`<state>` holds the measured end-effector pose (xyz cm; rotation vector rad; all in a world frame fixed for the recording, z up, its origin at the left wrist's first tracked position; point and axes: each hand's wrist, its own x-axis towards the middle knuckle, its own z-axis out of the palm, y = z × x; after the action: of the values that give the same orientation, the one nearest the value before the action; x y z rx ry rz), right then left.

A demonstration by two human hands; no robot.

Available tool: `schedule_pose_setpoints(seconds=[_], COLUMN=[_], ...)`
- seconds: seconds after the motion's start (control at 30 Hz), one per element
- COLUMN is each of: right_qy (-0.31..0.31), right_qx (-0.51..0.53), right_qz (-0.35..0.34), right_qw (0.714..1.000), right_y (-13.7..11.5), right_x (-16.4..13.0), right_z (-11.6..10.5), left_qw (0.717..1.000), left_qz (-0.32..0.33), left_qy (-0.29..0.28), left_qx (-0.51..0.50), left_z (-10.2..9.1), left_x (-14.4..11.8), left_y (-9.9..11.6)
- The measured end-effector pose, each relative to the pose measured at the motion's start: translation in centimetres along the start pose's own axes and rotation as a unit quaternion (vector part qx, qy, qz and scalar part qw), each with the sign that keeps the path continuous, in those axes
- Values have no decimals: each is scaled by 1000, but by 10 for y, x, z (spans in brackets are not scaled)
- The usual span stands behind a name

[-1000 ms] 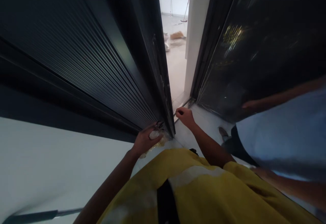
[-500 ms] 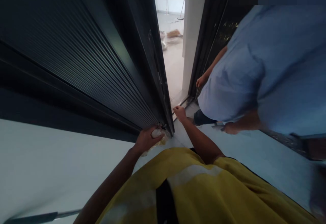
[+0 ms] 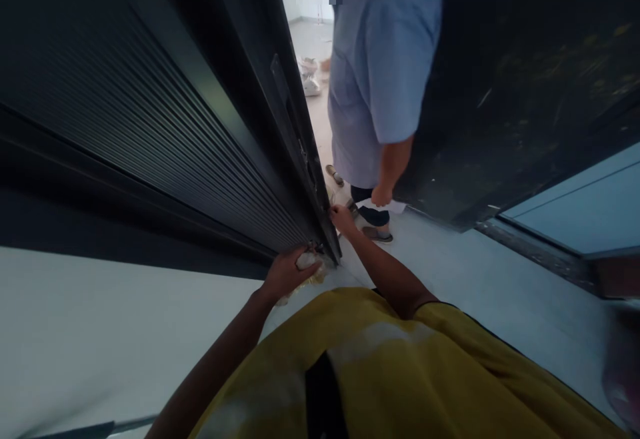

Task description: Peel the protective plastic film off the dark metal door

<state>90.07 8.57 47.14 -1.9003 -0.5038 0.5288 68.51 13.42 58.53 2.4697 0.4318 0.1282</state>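
A dark door [image 3: 215,132] with a ribbed panel stands ajar on the left, its narrow edge facing me. My left hand [image 3: 287,272] is closed around a crumpled clear plastic wrapping [image 3: 315,271], yellowish below, close against the door's face; what lies inside it is hard to make out. At the door's narrow edge, my right hand [image 3: 343,220] has its fingers pinched together. Whatever those fingertips hold, if anything, is too small to tell. Metal lock fittings [image 3: 304,156] run along the edge above that hand.
A co-worker in a light blue shirt [image 3: 385,59] stands in the doorway just beyond my right hand, with something flat and pale near their lowered hand [image 3: 383,196]. A dark panel [image 3: 525,92] rises at right. Bags [image 3: 310,82] lie on the floor of the bright room behind.
The co-worker has moved from the right into the doorway, uncovering the dark panel. My right hand has shifted slightly left, up against the door's edge. My left hand keeps its grip.
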Motion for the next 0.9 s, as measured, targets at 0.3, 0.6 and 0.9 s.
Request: schedule_pose_setpoints(seconds=[0.3, 0.6, 0.9], right_qy=[-50, -47, -24], right_qx=[197, 175, 190], right_qz=[116, 106, 97], right_qw=[972, 978, 977], right_y=[7, -15, -13], right_x=[-6, 3, 3], right_z=[-7, 2, 5], left_qw=[1000, 1000, 999], left_qz=[-12, -30, -42], left_qy=[4, -7, -7], left_qx=[2, 2, 3], left_z=[9, 9, 10], left_x=[-1, -4, -3], left_y=[-4, 4, 9])
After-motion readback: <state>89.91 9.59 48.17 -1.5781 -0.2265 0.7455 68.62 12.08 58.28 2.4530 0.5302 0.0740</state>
